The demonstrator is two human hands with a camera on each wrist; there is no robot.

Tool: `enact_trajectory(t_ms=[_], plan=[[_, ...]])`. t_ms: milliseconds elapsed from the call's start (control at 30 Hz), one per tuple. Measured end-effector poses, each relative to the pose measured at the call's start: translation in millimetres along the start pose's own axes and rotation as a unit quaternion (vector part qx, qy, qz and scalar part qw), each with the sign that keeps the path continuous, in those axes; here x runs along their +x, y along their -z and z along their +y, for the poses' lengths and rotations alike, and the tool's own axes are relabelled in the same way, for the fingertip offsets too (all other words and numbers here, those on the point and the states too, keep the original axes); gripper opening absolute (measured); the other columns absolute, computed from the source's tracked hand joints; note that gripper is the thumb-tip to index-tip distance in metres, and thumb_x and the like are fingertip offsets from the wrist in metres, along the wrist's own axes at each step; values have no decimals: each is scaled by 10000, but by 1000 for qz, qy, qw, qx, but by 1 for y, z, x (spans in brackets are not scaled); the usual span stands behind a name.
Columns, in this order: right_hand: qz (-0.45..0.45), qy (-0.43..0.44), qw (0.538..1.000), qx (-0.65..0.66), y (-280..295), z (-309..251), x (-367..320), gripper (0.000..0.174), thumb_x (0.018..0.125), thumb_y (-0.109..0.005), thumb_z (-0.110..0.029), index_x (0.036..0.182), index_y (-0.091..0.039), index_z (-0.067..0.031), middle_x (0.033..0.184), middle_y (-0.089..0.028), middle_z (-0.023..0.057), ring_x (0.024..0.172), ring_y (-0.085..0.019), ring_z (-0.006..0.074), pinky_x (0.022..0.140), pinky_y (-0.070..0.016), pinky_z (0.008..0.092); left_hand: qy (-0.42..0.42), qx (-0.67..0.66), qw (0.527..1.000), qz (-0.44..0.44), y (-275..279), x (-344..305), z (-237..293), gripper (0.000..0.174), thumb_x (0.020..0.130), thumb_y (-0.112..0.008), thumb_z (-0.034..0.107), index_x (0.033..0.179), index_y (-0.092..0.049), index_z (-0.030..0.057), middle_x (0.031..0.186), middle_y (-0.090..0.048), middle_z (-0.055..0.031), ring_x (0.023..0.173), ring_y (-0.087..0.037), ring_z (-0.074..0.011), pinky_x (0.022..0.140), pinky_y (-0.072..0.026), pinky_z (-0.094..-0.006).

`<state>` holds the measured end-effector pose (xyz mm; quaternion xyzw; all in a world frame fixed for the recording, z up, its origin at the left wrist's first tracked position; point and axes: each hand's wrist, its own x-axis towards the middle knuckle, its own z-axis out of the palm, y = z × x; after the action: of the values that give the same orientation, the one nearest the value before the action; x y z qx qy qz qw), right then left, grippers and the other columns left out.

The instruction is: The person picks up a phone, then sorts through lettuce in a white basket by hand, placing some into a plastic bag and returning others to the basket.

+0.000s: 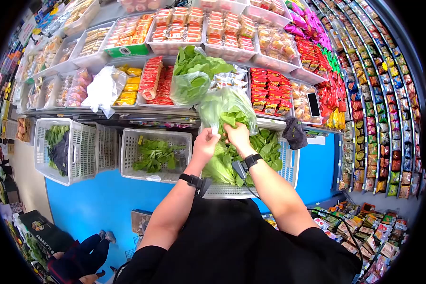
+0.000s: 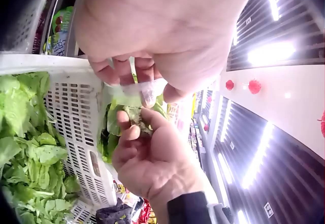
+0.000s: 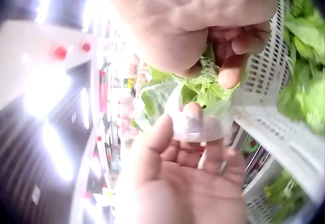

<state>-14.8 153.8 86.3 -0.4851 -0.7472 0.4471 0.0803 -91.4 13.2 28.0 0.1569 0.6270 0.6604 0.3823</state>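
At the far left, a white basket (image 1: 85, 142) had green leaves and something dark in it. Next to it, a pale basket (image 1: 124, 151) held a small heap of leaves. Then came a clear bag stuffed with leaves (image 1: 194, 64), up on the snack trays. The left hand (image 1: 206, 144) pinched the edge of an open plastic bag (image 1: 222, 102), which had pale green leaves inside. Just beside it, the right hand (image 1: 238, 136) gripped a bunch of greens (image 1: 239, 115) by the stems, right at the bag's mouth. Under both hands sat a big basket (image 1: 292, 165) full of leaves. Farther right were a dark cloth (image 1: 295, 133) and a phone (image 1: 313, 104).
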Motion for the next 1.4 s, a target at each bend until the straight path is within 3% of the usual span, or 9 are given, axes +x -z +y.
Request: enact_trajectory(t_ms=[67, 333, 500, 667, 767, 900, 1067, 1167, 1400], plan=[[-79, -158, 951, 254, -7, -3, 4, 316, 1005, -725, -305, 980, -691, 8, 755, -714, 59, 523, -614, 130, 420, -419, 291, 8, -28, 1000, 4, -1, 1, 4, 240, 1024, -669, 62, 1254, -639, 1, 1033, -723, -26, 922, -649, -98, 868, -510, -267], [-77, -218, 928, 292, -23, -13, 24, 358, 1009, -723, -347, 935, -678, 1, 715, -678, 57, 496, -568, 129, 423, -396, 280, -14, -111, 993, -36, 5, -8, 6, 308, 1027, -644, 42, 1324, -611, -30, 1227, -740, -108, 1135, -689, -159, 1009, -517, -307], [58, 35, 997, -36, -7, -10, 5, 406, 886, -789, -379, 850, -696, 14, 761, -722, 184, 676, -703, 307, 676, -571, 406, -26, -81, 996, -31, 13, -13, 3, 371, 1024, -647, 45, 1377, -582, -47, 1263, -735, -146, 1189, -689, -189, 1015, -529, -318], [80, 95, 986, -110, -23, 1, 35, 408, 912, -703, -369, 932, -736, 37, 924, -725, 316, 929, -717, 499, 845, -567, 553, -8, -96, 991, -88, 9, -20, 9, 442, 1003, -658, 38, 1425, -565, -56, 1328, -708, -152, 1273, -658, -219, 1070, -511, -331], [35, 53, 990, -127, -12, -17, 32, 492, 907, -762, -441, 974, -752, 46, 903, -754, 259, 897, -742, 448, 837, -582, 491, 13, -33, 997, -70, 20, -22, 8, 500, 994, -681, 46, 1474, -558, -19, 1391, -684, -141, 1308, -635, -217, 1109, -487, -348], [110, 204, 969, -88, 4, 27, 3, 449, 902, -825, -394, 1040, -698, 14, 825, -715, 127, 771, -689, 238, 730, -551, 376, 12, -41, 998, 40, 42, -37, 8, 525, 1014, -676, 57, 1509, -516, -16, 1465, -631, -168, 1351, -612, -260, 1157, -467, -378], [-179, -22, 978, -104, -3, 155, -27, 331, 949, -698, -349, 1084, -746, -50, 1098, -764, 196, 1067, -724, 347, 927, -555, 418, 75, -1, 994, 75, 83, -77, -14, 287, 1037, -645, 83, 1317, -646, 22, 1249, -731, -87, 1113, -678, -145, 935, -524, -294], [-442, 17, 867, -230, -42, 223, -35, 429, 943, -667, -397, 1264, -761, -128, 1271, -739, 195, 1183, -701, 359, 1005, -553, 453, 130, 74, 986, 79, 91, -109, -26, 220, 1043, -643, 95, 1255, -662, 35, 1178, -744, -55, 1024, -678, -110, 836, -505, -261], [-567, -48, 677, -466, -118, 284, -33, 499, 910, -691, -366, 1350, -727, -134, 1425, -648, 238, 1290, -647, 380, 1064, -546, 470, 183, 57, 978, 84, 89, -177, -15, 168, 1041, -630, -1, 1207, -661, -2, 1122, -743, -73, 996, -675, -132, 934, -555, -295]])
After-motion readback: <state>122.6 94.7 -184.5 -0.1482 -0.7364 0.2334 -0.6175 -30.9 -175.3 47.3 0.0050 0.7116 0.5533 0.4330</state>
